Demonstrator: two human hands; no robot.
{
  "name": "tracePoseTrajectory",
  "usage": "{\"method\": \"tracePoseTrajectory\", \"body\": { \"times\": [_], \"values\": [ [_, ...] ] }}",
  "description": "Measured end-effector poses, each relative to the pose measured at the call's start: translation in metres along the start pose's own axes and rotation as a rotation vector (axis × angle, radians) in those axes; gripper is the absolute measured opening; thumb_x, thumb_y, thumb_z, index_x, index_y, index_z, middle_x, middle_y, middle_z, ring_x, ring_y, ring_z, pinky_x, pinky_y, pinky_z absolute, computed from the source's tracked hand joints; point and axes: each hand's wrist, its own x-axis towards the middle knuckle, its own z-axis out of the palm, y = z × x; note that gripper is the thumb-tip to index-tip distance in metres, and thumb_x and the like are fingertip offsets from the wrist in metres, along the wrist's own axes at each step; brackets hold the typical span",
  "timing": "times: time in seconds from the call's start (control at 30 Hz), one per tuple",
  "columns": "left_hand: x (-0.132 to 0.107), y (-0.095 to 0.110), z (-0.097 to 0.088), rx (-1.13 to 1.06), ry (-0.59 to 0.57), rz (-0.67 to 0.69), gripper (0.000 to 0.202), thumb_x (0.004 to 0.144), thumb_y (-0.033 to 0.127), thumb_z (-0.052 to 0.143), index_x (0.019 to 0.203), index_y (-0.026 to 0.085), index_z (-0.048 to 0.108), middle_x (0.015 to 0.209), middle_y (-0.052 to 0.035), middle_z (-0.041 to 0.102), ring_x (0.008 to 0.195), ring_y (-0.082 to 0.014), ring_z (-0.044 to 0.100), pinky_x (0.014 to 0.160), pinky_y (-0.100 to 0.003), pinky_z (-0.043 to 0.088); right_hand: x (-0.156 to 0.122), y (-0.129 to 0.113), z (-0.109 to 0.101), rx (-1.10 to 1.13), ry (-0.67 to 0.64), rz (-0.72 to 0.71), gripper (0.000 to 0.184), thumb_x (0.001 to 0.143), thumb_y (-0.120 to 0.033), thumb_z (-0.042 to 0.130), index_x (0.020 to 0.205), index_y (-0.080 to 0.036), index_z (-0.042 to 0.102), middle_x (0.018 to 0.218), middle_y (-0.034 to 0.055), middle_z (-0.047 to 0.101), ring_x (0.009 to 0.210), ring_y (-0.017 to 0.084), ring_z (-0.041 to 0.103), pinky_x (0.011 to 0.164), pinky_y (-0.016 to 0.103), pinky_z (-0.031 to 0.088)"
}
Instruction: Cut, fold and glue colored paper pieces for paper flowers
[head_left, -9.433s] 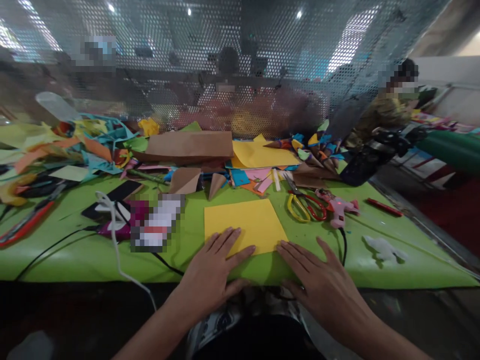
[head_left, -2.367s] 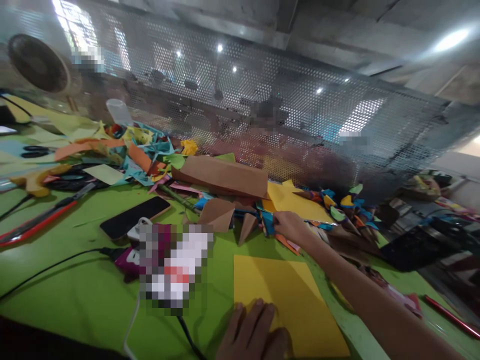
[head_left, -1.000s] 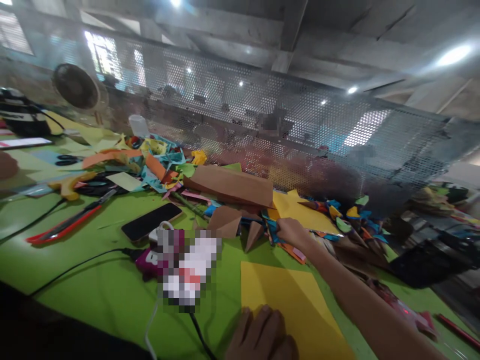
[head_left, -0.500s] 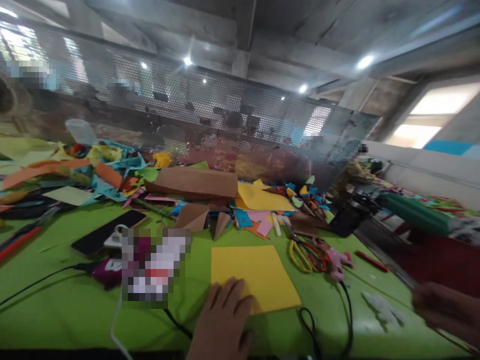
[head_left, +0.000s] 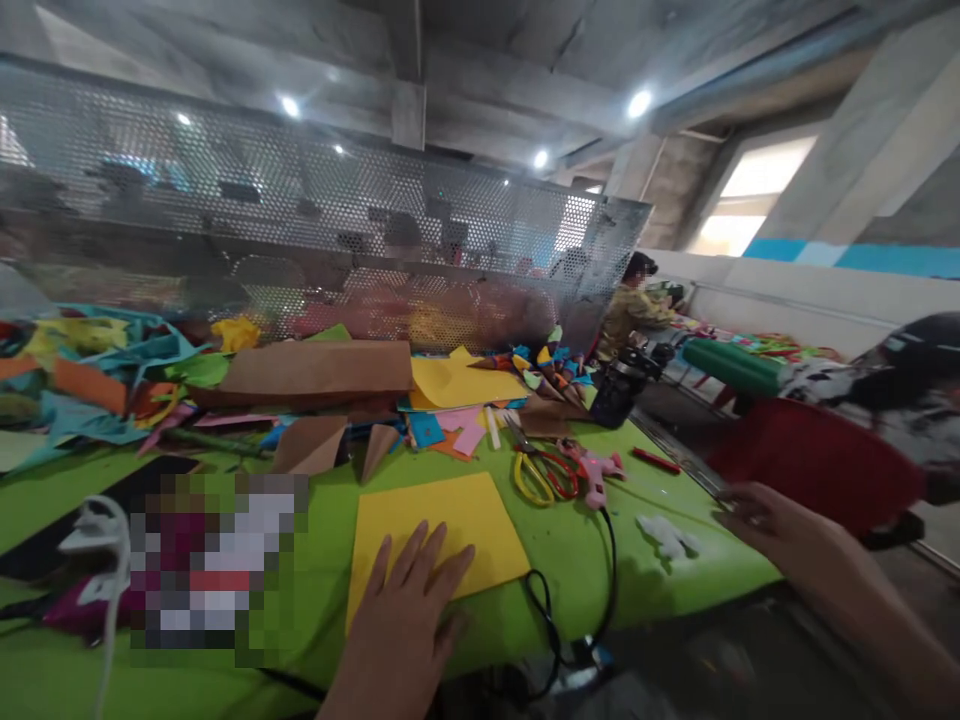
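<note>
The yellow sheet [head_left: 469, 510] lies on the green bench [head_left: 484, 630] beneath the left hand [head_left: 409, 610], whose grip is open with fingers spread, while scissors [head_left: 534, 455] lie just right of the sheet and the right hand [head_left: 795, 540], well right of it, has partly curled fingers, whether holding anything I cannot tell.

Yellow sheet [head_left: 480, 520], six o'clock: near left part hidden beneath the left hand [head_left: 409, 595], itself cut off by the bottom edge. Right hand [head_left: 784, 530], four o'clock: blurred; contents, if any, unreadable. Device [head_left: 247, 550], eight o'clock: pixelated, display illegible. Figures [head_left: 401, 235] behind perforated screen [head_left: 300, 260], eleven o'clock: indistinct.
</note>
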Motion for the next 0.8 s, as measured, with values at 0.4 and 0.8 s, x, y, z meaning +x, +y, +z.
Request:
{"method": "tracePoseTrajectory", "body": {
  "times": [0.4,0.8],
  "values": [
    [0.003,-0.005,0.015,0.032,-0.017,-0.035,0.061,0.089,0.037,0.057,0.146,0.044,0.036,0.149,0.0007,0.047,0.133,-0.0278,0.047,0.105,-0.045,0.035,0.111,-0.115,0.097,0.004,-0.218,-0.258,0.031,0.086,-0.037,0.053,0.107,-0.023,0.071,0.105,0.0072,0.074,0.096,0.027,0.067,0.081,0.034,0.048],
    [-0.002,0.002,0.050,0.097,0.160,-0.087,0.060,0.081,0.046,0.065,0.138,0.042,0.050,0.146,-0.0008,0.051,0.133,-0.0302,0.043,0.113,-0.053,0.015,0.221,-0.126,0.164,0.008,-0.303,-0.005,0.032,0.094,-0.035,0.060,0.121,-0.018,0.059,0.121,0.0080,0.062,0.100,0.022,0.064,0.083,0.042,0.055]
  ]
}}
